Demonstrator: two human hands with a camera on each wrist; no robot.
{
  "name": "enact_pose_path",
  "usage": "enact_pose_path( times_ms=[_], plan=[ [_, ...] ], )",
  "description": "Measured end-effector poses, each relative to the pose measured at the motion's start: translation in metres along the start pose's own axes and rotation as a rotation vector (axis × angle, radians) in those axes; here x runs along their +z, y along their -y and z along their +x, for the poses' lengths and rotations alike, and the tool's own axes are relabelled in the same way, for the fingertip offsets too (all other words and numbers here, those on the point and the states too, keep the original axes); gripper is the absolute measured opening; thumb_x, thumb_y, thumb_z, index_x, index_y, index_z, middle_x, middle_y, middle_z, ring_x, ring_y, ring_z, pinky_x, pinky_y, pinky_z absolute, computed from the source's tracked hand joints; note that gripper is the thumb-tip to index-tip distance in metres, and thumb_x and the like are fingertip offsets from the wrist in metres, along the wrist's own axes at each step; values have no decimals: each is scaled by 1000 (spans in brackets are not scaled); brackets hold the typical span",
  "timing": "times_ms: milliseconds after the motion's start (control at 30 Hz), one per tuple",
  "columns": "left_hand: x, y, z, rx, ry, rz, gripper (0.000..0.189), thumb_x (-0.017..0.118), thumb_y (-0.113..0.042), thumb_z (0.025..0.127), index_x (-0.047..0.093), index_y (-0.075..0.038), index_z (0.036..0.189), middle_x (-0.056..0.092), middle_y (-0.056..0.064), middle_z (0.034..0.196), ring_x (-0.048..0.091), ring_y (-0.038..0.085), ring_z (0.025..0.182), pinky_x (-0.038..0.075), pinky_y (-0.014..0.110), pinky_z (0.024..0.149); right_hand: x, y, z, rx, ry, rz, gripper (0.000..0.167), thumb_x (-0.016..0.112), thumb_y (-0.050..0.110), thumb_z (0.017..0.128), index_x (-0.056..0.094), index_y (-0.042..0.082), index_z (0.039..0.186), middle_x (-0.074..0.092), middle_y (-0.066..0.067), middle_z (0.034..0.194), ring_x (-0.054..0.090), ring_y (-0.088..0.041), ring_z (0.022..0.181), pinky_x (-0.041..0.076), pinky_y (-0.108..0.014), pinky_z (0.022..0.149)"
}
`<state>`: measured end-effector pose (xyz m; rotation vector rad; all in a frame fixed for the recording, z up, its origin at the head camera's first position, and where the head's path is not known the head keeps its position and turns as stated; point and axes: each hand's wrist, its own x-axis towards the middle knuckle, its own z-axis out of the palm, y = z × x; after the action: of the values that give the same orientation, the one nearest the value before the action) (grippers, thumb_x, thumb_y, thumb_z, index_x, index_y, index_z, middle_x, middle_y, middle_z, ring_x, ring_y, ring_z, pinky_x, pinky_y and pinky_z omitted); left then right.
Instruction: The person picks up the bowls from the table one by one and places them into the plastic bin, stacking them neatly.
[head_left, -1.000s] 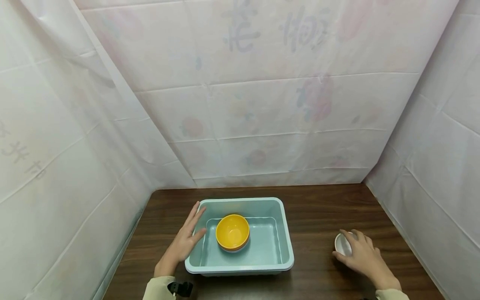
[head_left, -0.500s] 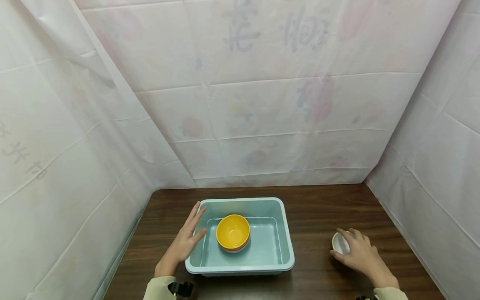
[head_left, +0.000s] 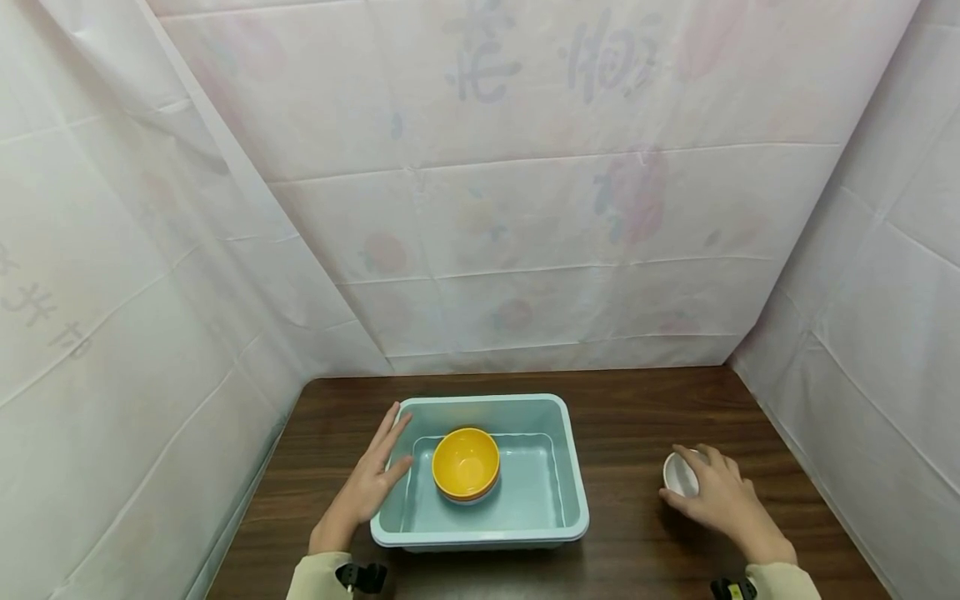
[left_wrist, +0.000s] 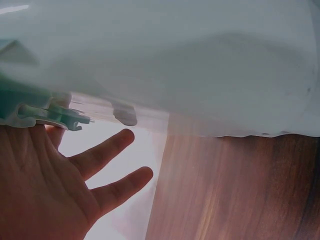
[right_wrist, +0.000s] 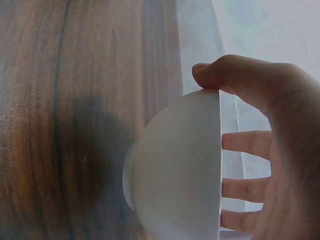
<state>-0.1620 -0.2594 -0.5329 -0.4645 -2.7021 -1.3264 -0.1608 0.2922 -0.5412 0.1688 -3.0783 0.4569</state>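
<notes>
My right hand (head_left: 723, 502) grips a white bowl (right_wrist: 177, 165) by its rim, thumb on one side and several fingers across the mouth. In the head view the hand partly covers the bowl (head_left: 681, 475), to the right of a light-blue plastic basin (head_left: 510, 537). A shadow lies on the wood beside the bowl's foot; whether the foot touches the table I cannot tell. At the basin's left rim, my left hand (head_left: 365, 483) lies with spread, straight fingers and holds nothing. Inside the basin stands a yellow bowl (head_left: 465, 463), stacked on at least one other bowl.
The brown wooden table (head_left: 622, 433) runs between the basin and my right hand. Pale cloth sheets (head_left: 525, 208) enclose it at the back, left and right.
My right hand has shifted slightly away from me and to the left, taking the white bowl along. The left hand and the basin have stayed in place.
</notes>
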Motion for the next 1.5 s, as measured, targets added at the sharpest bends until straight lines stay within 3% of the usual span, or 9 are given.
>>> enact_pose_path(
  times_ms=[733,1500],
  plan=[
    [1,0,-1,-13,-1,-9,64,55,-30,107,32,-9,162,6,12,174,14,47,157,21,76,115,-17,25,11,-46,5,16,84,75,61,85,54,9,147,46,-38,144,43,-69,124,41,-83,79],
    [0,-2,-1,-13,2,-5,64,55,-31,107,32,-10,162,6,13,174,14,47,157,22,76,115,-32,52,28,-141,-44,-27,83,78,61,81,57,13,145,51,-31,142,48,-62,125,45,-79,78]
  ],
)
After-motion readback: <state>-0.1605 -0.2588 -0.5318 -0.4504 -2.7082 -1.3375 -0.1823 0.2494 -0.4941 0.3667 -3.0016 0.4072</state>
